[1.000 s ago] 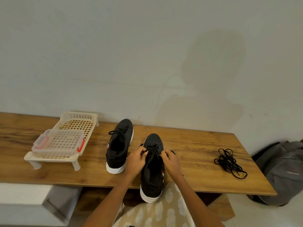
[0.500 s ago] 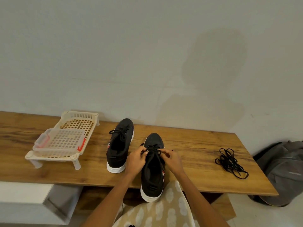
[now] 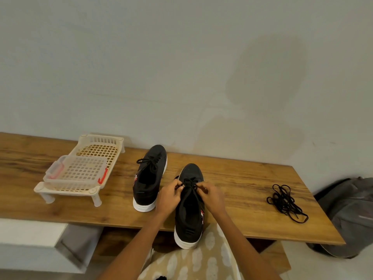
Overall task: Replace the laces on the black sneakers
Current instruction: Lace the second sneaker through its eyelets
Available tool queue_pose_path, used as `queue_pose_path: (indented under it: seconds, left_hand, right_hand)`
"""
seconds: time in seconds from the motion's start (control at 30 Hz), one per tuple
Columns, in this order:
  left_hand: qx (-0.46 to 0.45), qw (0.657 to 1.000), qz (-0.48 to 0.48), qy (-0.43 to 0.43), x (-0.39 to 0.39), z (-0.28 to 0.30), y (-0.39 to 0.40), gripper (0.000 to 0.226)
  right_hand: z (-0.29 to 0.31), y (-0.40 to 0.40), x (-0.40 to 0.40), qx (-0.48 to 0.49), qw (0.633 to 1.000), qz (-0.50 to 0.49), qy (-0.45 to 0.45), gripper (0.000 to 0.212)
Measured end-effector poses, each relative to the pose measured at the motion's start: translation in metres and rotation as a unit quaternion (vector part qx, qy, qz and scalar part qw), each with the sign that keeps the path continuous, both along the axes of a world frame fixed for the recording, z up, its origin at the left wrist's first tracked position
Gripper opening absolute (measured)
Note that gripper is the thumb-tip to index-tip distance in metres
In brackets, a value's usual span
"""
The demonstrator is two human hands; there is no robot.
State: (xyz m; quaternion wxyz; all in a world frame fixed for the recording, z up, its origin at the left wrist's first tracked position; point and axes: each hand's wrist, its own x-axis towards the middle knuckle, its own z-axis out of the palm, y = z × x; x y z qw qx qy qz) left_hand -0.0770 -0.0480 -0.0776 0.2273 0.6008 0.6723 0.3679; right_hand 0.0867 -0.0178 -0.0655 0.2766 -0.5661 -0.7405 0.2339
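The black lace of the nearer black white-soled sneaker is being pinched by both hands — left hand, right hand — on the long wooden tabletop; the loose black lace bundle is lying well right of this sneaker.

Single head-worn wide-angle view, aimed forward and slightly down from the near side of a wooden table. Close to the left hand and right hand at lower centre. Faces a plain wall across the table, filling the upper half. No second view, hence no shared area.
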Motion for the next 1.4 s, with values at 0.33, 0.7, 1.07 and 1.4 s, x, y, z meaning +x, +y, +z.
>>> queue_pose_path:
  seconds: [0.33,0.7,1.07,1.4]
  left_hand:
    - [-0.007,1.000,0.001,-0.002,0.000,-0.002,0.001,0.008]
    - [-0.008,1.000,-0.004,0.004,0.000,0.001,0.000,0.008]
    - [-0.011,1.000,-0.002,-0.009,0.000,0.000,0.000,0.005]
    - [0.017,0.996,-0.016,-0.090,-0.003,-0.003,-0.007,0.011]
  right_hand:
    - [0.003,-0.008,-0.001,-0.038,0.997,-0.017,0.071,0.026]
    - [0.000,-0.005,0.009,-0.102,0.988,-0.007,0.116,0.021]
    - [-0.004,-0.010,0.013,-0.085,0.991,0.004,0.100,0.014]
    - [-0.004,-0.016,0.008,-0.107,0.972,-0.064,0.199,0.004]
